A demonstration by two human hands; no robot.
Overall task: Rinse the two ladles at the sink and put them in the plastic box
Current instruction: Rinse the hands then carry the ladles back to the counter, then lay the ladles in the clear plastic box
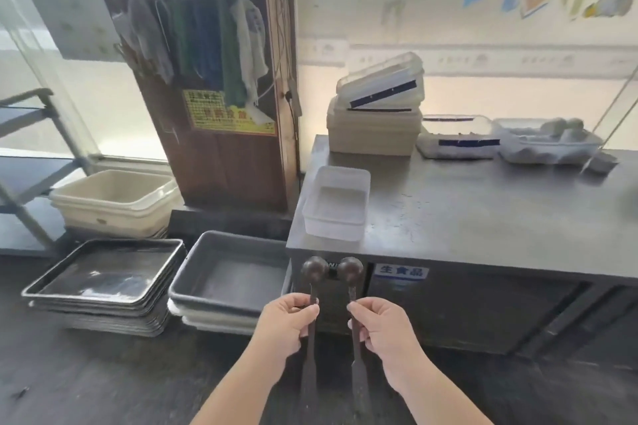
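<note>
We hold one ladle in each hand: the left hand (288, 319) grips the left ladle (313, 272) by its handle, the right hand (378, 321) the right ladle (350, 271). The plastic box (336, 202) sits open on the worktop (483, 210) ahead (probably empty). We lower the ladles in bowl-first, one at a time.

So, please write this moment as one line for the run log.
left hand: holds left ladle | right hand: holds right ladle | bowls up, side by side | plastic box: empty, on steel counter | sink: not in view
</note>
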